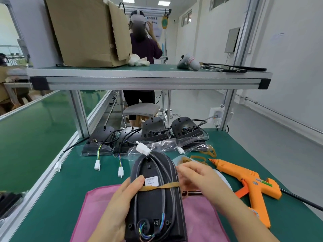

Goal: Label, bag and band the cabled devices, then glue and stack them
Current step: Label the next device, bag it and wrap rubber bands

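A black cabled device (153, 198) in a clear bag lies lengthwise over a pink cloth (197, 217). A white label (151, 181) is stuck on its back and its white connector (143, 148) sticks out at the far end. My left hand (120, 206) grips the device's left side, thumb on top. A tan rubber band (160, 186) crosses the device. My right hand (195, 179) pinches that band at the device's right edge. Several other black devices (153, 131) stand at the back of the green table, some in bags.
An orange glue gun (251, 186) lies to the right, its cord running off the right edge. Loose rubber bands (199, 158) sit beyond my right hand. White connectors (97, 165) trail forward from the back devices. An aluminium shelf (150, 79) with a cardboard box (87, 32) spans overhead. Another person stands beyond it.
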A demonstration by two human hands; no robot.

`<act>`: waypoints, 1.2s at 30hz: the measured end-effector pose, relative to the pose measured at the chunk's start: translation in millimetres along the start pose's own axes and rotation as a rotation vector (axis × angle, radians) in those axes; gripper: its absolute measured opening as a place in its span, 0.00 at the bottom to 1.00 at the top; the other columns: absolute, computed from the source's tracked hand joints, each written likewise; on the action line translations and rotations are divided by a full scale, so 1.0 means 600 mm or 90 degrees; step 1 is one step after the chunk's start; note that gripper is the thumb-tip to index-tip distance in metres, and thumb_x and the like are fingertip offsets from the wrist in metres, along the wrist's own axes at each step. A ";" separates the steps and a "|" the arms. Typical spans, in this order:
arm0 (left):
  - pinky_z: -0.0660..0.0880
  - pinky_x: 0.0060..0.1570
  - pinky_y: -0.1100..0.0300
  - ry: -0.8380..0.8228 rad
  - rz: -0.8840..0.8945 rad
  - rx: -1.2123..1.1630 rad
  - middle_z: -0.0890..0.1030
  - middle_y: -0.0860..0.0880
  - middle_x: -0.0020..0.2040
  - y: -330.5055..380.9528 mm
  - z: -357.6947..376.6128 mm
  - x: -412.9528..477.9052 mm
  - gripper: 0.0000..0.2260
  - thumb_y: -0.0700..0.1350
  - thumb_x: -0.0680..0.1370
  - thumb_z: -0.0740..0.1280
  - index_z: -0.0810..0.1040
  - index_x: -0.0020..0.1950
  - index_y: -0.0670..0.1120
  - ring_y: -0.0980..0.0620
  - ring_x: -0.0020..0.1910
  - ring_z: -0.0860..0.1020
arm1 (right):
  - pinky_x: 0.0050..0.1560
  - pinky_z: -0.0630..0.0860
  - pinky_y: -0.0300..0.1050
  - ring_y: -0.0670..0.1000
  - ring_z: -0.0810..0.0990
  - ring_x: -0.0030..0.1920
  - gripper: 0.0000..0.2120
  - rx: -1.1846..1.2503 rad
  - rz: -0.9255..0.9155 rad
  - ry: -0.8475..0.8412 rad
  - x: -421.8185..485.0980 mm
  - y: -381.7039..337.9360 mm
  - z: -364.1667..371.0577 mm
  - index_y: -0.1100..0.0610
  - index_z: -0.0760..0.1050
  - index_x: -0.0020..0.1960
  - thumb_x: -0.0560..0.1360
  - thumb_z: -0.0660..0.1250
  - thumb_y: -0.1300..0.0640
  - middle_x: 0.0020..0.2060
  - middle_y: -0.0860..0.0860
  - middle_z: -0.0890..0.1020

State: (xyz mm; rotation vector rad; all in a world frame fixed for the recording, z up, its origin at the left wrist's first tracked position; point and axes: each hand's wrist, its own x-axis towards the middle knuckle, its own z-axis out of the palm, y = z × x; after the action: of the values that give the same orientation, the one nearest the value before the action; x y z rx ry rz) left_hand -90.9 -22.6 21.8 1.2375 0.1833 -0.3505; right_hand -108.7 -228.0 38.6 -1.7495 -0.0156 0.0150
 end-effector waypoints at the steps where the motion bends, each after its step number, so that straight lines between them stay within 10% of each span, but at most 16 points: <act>1: 0.77 0.27 0.65 -0.021 0.016 -0.032 0.84 0.44 0.32 0.002 0.005 -0.007 0.07 0.44 0.68 0.73 0.86 0.45 0.48 0.54 0.32 0.84 | 0.37 0.77 0.41 0.47 0.80 0.32 0.13 0.024 0.028 -0.005 0.002 0.002 0.006 0.55 0.77 0.36 0.79 0.65 0.53 0.30 0.49 0.79; 6: 0.80 0.32 0.56 -0.072 0.073 -0.046 0.86 0.46 0.41 -0.025 -0.008 0.003 0.07 0.48 0.57 0.76 0.86 0.34 0.54 0.47 0.39 0.85 | 0.29 0.63 0.40 0.50 0.64 0.30 0.10 0.093 0.079 0.066 0.015 0.016 0.029 0.57 0.70 0.41 0.80 0.60 0.54 0.32 0.55 0.64; 10: 0.81 0.43 0.48 -0.065 0.135 0.017 0.84 0.39 0.48 -0.032 0.000 0.002 0.19 0.47 0.62 0.80 0.83 0.52 0.51 0.44 0.42 0.83 | 0.22 0.63 0.36 0.45 0.68 0.21 0.16 0.172 0.117 0.151 0.021 0.030 0.046 0.56 0.71 0.35 0.80 0.59 0.53 0.23 0.47 0.71; 13: 0.79 0.42 0.57 0.003 0.213 0.132 0.85 0.51 0.46 -0.031 0.009 -0.006 0.29 0.55 0.55 0.76 0.79 0.55 0.56 0.56 0.39 0.82 | 0.40 0.79 0.47 0.52 0.86 0.40 0.23 0.297 0.117 0.146 0.019 0.044 0.058 0.55 0.85 0.45 0.80 0.56 0.43 0.41 0.54 0.86; 18: 0.76 0.43 0.69 0.052 0.267 0.234 0.83 0.65 0.48 -0.029 0.014 -0.012 0.27 0.53 0.58 0.76 0.76 0.56 0.60 0.65 0.46 0.81 | 0.63 0.74 0.60 0.62 0.79 0.62 0.25 0.393 0.086 0.046 0.009 0.060 0.077 0.59 0.79 0.61 0.73 0.69 0.42 0.60 0.62 0.80; 25: 0.69 0.63 0.68 -0.070 0.214 0.279 0.79 0.61 0.58 -0.014 -0.006 -0.022 0.23 0.55 0.71 0.69 0.71 0.66 0.56 0.67 0.59 0.75 | 0.56 0.79 0.58 0.64 0.82 0.56 0.27 0.542 0.185 0.065 0.014 0.057 0.084 0.61 0.82 0.56 0.71 0.64 0.39 0.56 0.64 0.82; 36: 0.75 0.44 0.68 0.099 0.332 0.406 0.83 0.63 0.39 0.019 -0.013 0.002 0.02 0.50 0.71 0.73 0.82 0.40 0.55 0.64 0.38 0.80 | 0.44 0.82 0.57 0.65 0.82 0.53 0.28 0.600 0.208 0.028 0.006 0.074 0.109 0.63 0.83 0.54 0.71 0.63 0.39 0.56 0.66 0.81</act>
State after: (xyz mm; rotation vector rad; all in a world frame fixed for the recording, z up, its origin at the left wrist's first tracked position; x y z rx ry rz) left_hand -85.2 -12.1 29.2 1.8820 -0.1368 0.1628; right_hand -106.2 -171.2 -17.1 -0.7945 0.2698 0.1913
